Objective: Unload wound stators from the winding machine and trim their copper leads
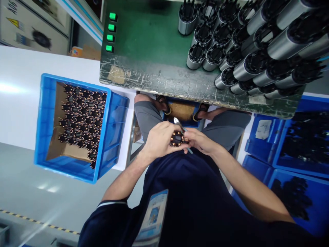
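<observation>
You held a small copper-wound coil over your lap. Your left hand was closed around it, and your right hand gripped cutters at its edge. With the blue crate beside you full of unworked coils, this piece looked mid-trim and many remained.

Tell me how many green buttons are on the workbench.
4, in one column at the left edge of the workbench: top button, second button, third button, bottom button. None seems hidden.
</observation>
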A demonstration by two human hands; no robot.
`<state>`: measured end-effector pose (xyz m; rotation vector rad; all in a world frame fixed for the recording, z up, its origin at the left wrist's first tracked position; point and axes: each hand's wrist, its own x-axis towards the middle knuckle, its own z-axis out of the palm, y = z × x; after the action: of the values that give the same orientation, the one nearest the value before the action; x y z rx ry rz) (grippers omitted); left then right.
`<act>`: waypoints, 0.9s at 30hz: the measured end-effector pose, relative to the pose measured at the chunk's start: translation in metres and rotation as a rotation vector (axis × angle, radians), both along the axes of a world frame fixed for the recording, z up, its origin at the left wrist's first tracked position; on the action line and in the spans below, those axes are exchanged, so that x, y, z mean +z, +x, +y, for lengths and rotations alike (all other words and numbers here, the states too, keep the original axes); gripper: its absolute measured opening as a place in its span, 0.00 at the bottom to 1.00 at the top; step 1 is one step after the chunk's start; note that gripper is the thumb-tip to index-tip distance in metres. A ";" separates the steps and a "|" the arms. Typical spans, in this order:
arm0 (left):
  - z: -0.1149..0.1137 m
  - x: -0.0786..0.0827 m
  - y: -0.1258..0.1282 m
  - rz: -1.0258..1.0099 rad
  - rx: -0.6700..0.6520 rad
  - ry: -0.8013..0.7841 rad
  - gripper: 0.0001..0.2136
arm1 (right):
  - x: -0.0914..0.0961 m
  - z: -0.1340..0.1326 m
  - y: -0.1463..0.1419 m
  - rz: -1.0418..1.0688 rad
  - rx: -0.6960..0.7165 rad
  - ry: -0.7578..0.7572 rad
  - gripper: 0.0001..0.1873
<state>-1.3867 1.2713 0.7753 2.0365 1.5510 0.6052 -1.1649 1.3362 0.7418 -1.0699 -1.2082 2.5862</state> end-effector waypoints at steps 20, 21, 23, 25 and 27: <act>0.010 0.083 0.035 -1.340 -0.044 -1.072 0.16 | 0.118 0.008 0.051 0.100 0.054 1.033 0.30; 0.011 0.088 0.035 -1.316 -0.017 -1.062 0.16 | 0.126 0.011 0.060 0.031 0.124 1.096 0.31; 0.012 0.095 0.032 -1.229 0.013 -1.042 0.17 | 0.140 0.014 0.077 -0.072 0.256 1.173 0.35; 0.013 0.097 0.030 -1.121 -0.009 -1.026 0.17 | 0.149 0.014 0.090 -0.145 0.355 1.213 0.41; 0.014 0.096 0.029 -1.042 -0.047 -1.020 0.16 | 0.153 0.012 0.097 -0.187 0.415 1.246 0.43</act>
<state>-1.3574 1.2855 0.8708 0.7399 0.8381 0.5363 -1.0683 1.3485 0.8951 -0.7547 -2.6741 1.2779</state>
